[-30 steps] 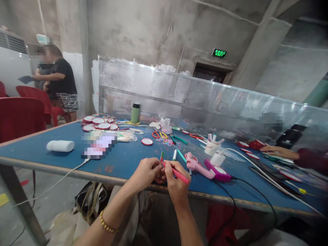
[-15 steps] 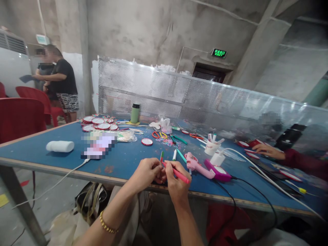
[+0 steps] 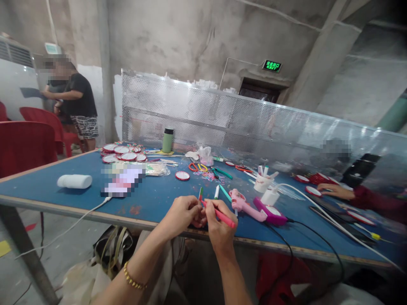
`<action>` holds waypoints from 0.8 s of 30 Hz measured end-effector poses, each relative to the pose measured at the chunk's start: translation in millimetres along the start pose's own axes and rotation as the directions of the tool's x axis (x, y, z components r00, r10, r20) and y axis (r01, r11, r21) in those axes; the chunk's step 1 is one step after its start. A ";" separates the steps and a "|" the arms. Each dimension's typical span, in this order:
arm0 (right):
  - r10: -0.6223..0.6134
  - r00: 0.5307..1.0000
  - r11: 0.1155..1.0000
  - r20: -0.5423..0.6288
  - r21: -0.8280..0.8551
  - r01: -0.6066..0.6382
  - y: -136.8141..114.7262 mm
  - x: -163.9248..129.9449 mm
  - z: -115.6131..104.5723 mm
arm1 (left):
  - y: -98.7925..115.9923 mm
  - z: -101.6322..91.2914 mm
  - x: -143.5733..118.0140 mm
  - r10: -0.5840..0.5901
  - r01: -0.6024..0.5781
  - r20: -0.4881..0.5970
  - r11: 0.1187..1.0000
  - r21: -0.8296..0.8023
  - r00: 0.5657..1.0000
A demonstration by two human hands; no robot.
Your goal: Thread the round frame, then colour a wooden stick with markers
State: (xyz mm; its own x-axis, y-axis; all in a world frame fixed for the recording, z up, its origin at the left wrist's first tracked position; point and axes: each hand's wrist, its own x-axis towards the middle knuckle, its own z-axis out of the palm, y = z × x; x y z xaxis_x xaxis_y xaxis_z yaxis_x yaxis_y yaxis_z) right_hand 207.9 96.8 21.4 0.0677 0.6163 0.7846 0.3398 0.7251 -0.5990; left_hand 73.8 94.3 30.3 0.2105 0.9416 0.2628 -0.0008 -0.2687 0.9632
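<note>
My right hand [image 3: 221, 224] grips a red marker pen [image 3: 225, 218] like a writing tool, its tip pointing at my left hand. My left hand [image 3: 186, 214] is closed at the table's near edge, pinching a thin, flat strip [image 3: 201, 193] that shows green at its upper end and red below. The pen tip meets or nearly meets that strip; my fingers hide its lower part. Just beyond lie a white-and-green marker [image 3: 216, 192] and a teal pen [image 3: 225, 192]. Right of my hands rests a pink glue gun [image 3: 243, 203] by a purple block [image 3: 270, 212].
Round red-rimmed discs [image 3: 129, 156] pile up at the far left, near a green bottle [image 3: 168, 140]. A phone [image 3: 124, 181] and white bottle [image 3: 74, 181] lie left. Pliers [image 3: 221, 173] and a pen cup [image 3: 263, 183] stand beyond. A co-worker's hand [image 3: 337, 190] is at right.
My hands and the marker have hardly moved. At right, the co-worker's hand has shifted slightly, and a red-rimmed disc beside it shows more fully. The person standing at left has moved a dark sheet.
</note>
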 end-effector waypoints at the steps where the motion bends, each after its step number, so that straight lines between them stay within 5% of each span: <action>1: 0.010 1.000 1.000 -0.005 0.009 -0.010 0.9 -0.7 0.1 | 0.7 -0.1 0.2 -0.005 0.005 0.000 1.000 -0.004 1.000; 24: -0.021 1.000 1.000 -0.008 -0.018 0.021 -4.5 1.3 -0.3 | 4.9 0.9 -1.2 -0.017 0.017 -0.007 1.000 -0.008 1.000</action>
State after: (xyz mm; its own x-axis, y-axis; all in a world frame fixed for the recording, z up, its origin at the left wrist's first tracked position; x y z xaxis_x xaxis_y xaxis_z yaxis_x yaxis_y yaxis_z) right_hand 206.7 94.3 25.1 0.0685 0.5985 0.7982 0.3576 0.7322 -0.5797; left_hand 74.5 91.6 34.6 0.2034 0.9474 0.2469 -0.0052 -0.2511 0.9679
